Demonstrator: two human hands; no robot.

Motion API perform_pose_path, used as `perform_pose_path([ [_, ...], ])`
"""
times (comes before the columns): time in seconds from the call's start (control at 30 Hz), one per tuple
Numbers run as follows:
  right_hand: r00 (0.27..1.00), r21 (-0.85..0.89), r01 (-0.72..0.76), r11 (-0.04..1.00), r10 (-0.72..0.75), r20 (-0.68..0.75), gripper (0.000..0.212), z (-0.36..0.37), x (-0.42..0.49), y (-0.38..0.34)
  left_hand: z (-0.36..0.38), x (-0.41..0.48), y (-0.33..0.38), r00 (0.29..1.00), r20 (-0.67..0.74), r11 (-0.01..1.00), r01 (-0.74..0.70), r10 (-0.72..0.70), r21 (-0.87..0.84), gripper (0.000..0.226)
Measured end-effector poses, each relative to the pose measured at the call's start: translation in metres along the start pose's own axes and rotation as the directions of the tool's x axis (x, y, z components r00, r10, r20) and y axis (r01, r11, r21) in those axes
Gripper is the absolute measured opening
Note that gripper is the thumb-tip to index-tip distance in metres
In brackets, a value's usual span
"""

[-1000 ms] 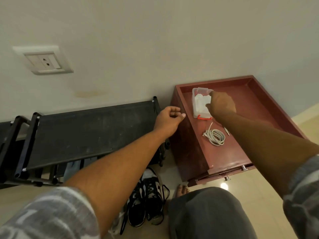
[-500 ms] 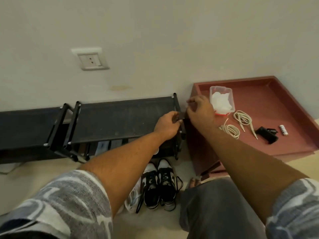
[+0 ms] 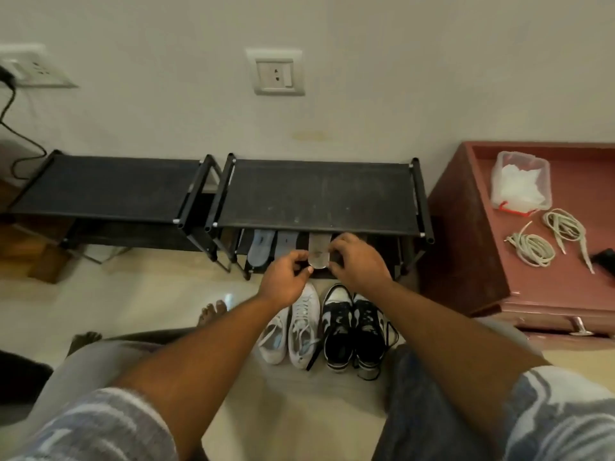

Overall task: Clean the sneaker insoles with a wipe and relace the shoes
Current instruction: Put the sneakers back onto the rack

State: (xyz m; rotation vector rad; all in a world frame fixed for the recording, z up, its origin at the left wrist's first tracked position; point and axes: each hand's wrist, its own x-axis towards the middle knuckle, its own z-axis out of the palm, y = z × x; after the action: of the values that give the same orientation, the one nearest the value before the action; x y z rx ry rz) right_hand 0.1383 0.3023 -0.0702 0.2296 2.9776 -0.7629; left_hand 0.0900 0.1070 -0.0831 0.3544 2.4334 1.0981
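Against the pale wall, a black shoe rack (image 3: 319,194) holds a grey insole (image 3: 318,249) leaning under its top. Left grip (image 3: 289,276) and right grip (image 3: 359,264) pinch its lower end from either side.

The shoe rack (image 3: 319,194) top shelf covers the far ends of the blue insoles (image 3: 261,249) and the grey insole (image 3: 318,251). The right hand (image 3: 357,261) hides its own fingertips, so it and the left hand (image 3: 286,277) only seem to pinch the grey insole. The right edge cuts off a black object (image 3: 605,257).
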Motion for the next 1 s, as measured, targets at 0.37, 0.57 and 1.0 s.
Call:
perform_pose_path([
  [0.37,0.857,-0.064,-0.162,0.985,0.173,0.486,0.044,0.17,-0.043,0.002,0.035,-0.048,-0.15,0.944,0.138,0.941,0.269,-0.3,0.208,0.038],
  [0.57,0.725,-0.042,-0.28,0.959,0.241,0.645,0.048,0.25,-0.081,0.032,0.077,-0.07,-0.219,0.875,0.302,0.843,0.189,-0.377,0.504,0.071],
  [1.0,0.728,-0.073,-0.295,0.953,0.273,0.629,0.055,0.333,-0.089,0.016,0.123,-0.041,-0.277,0.802,0.383,0.759,0.129,-0.459,0.639,0.075],
])
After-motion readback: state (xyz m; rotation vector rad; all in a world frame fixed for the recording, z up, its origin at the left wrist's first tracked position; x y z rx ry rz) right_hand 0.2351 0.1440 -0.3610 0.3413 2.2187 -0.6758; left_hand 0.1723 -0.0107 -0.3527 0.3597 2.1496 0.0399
